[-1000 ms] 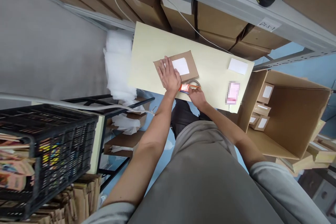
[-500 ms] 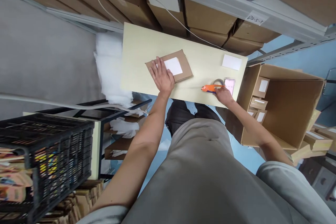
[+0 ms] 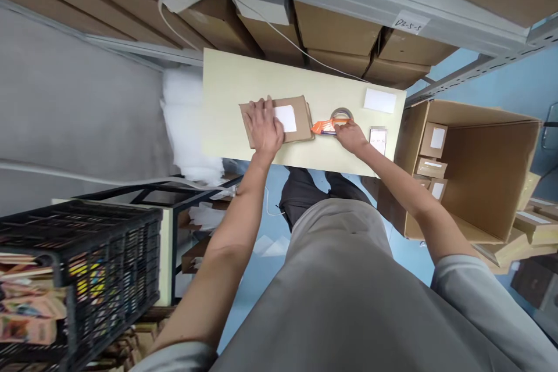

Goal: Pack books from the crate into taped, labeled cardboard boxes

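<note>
A flat brown cardboard parcel with a white label lies on the cream tabletop. My left hand presses down on its left part, fingers stretched out and slightly spread, covering part of the label. My right hand is closed around an orange tape dispenser that carries a roll of tape. The dispenser's front end is at the parcel's right edge; whether it touches cannot be made out. Right of that hand lie a phone-like device and a white slip.
A large open carton with small labelled boxes stands at the right. Behind the table, cardboard boxes fill a shelf, with a white cable hanging across. A black crate is at lower left, white wrapping at the table's left end.
My right hand has brought the tape dispenser left and up to the parcel's right edge. The parcel has turned straighter under my left hand, which stays on it.
</note>
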### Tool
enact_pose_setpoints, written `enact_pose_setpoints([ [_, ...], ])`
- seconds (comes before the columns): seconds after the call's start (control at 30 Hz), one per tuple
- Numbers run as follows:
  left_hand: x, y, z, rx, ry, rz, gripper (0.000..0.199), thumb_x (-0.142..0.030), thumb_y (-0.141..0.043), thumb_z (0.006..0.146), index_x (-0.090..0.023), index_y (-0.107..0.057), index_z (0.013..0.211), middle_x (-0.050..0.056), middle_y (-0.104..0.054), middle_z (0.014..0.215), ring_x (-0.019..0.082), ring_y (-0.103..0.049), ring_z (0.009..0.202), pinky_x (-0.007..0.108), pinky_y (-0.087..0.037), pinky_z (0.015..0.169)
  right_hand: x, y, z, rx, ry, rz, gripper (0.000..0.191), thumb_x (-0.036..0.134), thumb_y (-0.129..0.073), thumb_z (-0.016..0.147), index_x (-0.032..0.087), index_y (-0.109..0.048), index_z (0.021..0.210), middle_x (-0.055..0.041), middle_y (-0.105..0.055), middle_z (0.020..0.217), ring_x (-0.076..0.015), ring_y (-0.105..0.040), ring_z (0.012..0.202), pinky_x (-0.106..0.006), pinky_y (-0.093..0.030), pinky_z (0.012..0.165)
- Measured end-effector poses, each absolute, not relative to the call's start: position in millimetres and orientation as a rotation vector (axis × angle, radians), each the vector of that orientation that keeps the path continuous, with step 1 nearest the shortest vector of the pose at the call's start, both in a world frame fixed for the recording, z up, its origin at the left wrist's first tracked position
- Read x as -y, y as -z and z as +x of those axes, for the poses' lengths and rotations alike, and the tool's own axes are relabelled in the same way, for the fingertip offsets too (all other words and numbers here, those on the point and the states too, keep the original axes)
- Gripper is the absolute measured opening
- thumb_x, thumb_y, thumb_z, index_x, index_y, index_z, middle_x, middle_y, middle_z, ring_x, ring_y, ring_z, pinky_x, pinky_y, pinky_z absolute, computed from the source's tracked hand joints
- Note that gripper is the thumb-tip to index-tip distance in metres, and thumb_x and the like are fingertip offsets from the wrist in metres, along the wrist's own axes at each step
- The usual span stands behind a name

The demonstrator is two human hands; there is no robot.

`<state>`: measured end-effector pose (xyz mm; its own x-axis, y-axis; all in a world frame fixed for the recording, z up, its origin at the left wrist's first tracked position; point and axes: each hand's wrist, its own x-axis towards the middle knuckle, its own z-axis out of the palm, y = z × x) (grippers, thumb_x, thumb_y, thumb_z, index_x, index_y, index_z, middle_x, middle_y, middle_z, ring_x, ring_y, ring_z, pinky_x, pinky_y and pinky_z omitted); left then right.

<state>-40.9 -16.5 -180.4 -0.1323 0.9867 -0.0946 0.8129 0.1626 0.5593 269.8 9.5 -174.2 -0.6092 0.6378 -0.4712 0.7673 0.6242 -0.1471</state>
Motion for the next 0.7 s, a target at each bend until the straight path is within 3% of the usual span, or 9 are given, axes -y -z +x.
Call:
enact_pose_setpoints([
  [0.13, 22, 190, -19, -1.991, -0.512, 1.803, 0.061, -0.052, -0.048, 0.116, -0.024, -0.057, 0.169, 0.015, -0.038, 0.188, 0.041, -0.007, 0.182, 0.075, 0.003, 0.145, 25, 165, 239, -2.437, 0.462, 1.039, 0.045, 0.012, -0.038, 0.112, -0.003, -0.059, 0.148, -0.0277, -0.086, 0.12, -0.0358, -0.083, 0.111, -0.051, -0.053, 0.116],
  [0.33, 66, 204, 13, -1.895, -0.522, 1.894, 0.051, -0.046, -0.042, 0.118, -0.018, -0.065, 0.155, 0.016, -0.037, 0.188, 0.034, -0.014, 0.182, 0.067, -0.011, 0.149, 78, 161, 188, -2.518, 0.549, 0.939, 0.038, 0.01, -0.042, 0.112, -0.004, -0.063, 0.141, -0.03, -0.085, 0.117, -0.032, -0.085, 0.113, -0.045, -0.053, 0.114],
  [0.5, 91, 204, -4, -1.757, -0.42, 2.032, 0.043, -0.045, -0.044, 0.119, -0.018, -0.07, 0.139, 0.016, -0.048, 0.182, 0.032, -0.024, 0.18, 0.062, -0.014, 0.151, 102, 166, 186, -2.545, 0.581, 0.896, 0.042, 0.007, -0.039, 0.112, 0.0, -0.064, 0.144, -0.0261, -0.085, 0.123, -0.0314, -0.083, 0.12, -0.044, -0.049, 0.12],
  [0.6, 95, 207, -11, -1.716, -0.41, 2.079, 0.041, -0.045, -0.045, 0.119, -0.018, -0.071, 0.136, 0.016, -0.053, 0.179, 0.032, -0.027, 0.18, 0.063, -0.016, 0.151, 116, 167, 208, -2.524, 0.606, 0.885, 0.045, 0.015, -0.043, 0.115, 0.004, -0.06, 0.155, -0.021, -0.086, 0.127, -0.03, -0.082, 0.12, -0.041, -0.051, 0.12],
  [0.7, 96, 212, -12, -1.721, -0.434, 2.108, 0.037, -0.041, -0.047, 0.118, -0.019, -0.072, 0.133, 0.016, -0.058, 0.175, 0.034, -0.031, 0.178, 0.066, -0.02, 0.149, 120, 166, 253, -2.459, 0.594, 0.947, 0.048, 0.023, -0.05, 0.115, 0.001, -0.06, 0.155, -0.0235, -0.088, 0.119, -0.0344, -0.084, 0.113, -0.046, -0.054, 0.117],
])
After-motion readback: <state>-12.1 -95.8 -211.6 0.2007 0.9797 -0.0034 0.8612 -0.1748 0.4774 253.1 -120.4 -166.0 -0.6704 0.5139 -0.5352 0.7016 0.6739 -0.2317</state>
